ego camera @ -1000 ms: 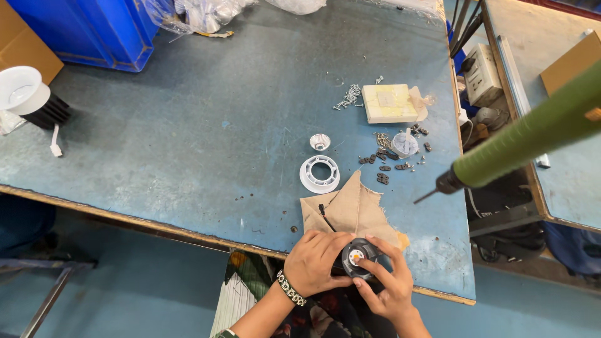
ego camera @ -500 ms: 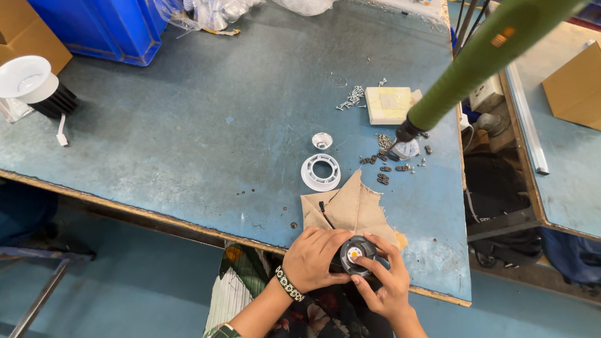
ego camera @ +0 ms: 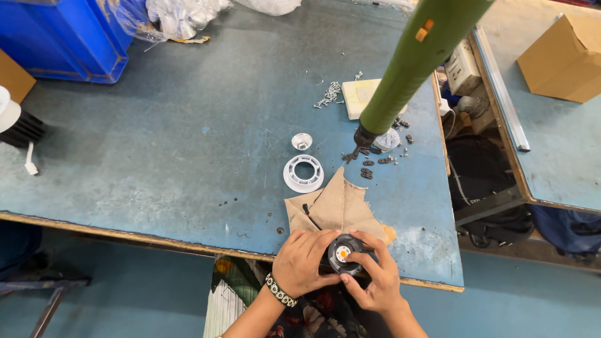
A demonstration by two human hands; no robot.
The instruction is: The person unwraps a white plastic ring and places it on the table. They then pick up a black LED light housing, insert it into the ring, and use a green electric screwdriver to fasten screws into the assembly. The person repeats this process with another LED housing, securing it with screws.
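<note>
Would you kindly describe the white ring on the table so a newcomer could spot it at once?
Start at the blue table and find the brown cardboard scrap near its front edge. Just up and left of it lies the white ring, flat and open in the middle. It is larger than the small silvery cup beyond it.

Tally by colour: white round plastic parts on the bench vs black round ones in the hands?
White ring-shaped plastic part: 1
Small white reflector cup: 1
Black round lamp housing with orange centre, held by left hand and right hand: 1
Total: 3
</note>
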